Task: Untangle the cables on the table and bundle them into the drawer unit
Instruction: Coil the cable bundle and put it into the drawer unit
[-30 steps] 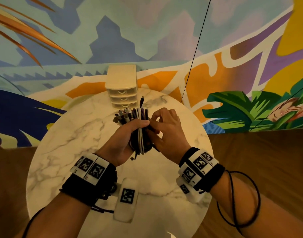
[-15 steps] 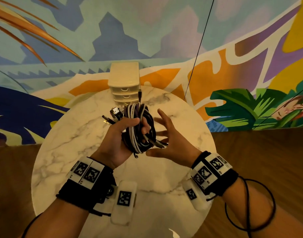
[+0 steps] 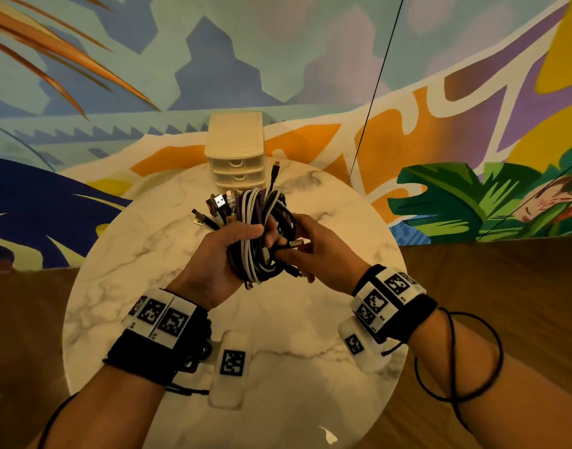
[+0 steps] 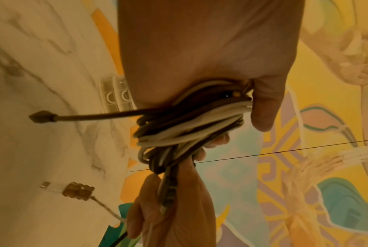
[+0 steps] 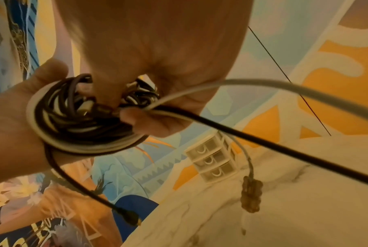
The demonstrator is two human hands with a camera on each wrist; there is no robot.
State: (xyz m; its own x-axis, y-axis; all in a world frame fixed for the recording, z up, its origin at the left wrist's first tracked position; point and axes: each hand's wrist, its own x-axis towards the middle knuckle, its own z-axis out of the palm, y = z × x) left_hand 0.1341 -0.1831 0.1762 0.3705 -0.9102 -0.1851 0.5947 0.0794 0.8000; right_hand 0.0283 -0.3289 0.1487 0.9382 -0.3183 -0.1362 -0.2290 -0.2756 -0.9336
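Head view: coiled black, white and purple cables (image 3: 262,234), plugs splayed.

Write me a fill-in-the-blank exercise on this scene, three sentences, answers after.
1. The left hand grips a coiled bundle of ____.
2. The right hand pinches a plug at the side of the bundle, above the round ____ table.
3. The drawer unit shows all its visible drawers ____.

Missing words: cables; marble; closed

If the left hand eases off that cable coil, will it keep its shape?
Probably not: the coil shows no tie, only the left hand around it. Loose plug ends already splay out, so loops would likely spring apart. It looks floppy.
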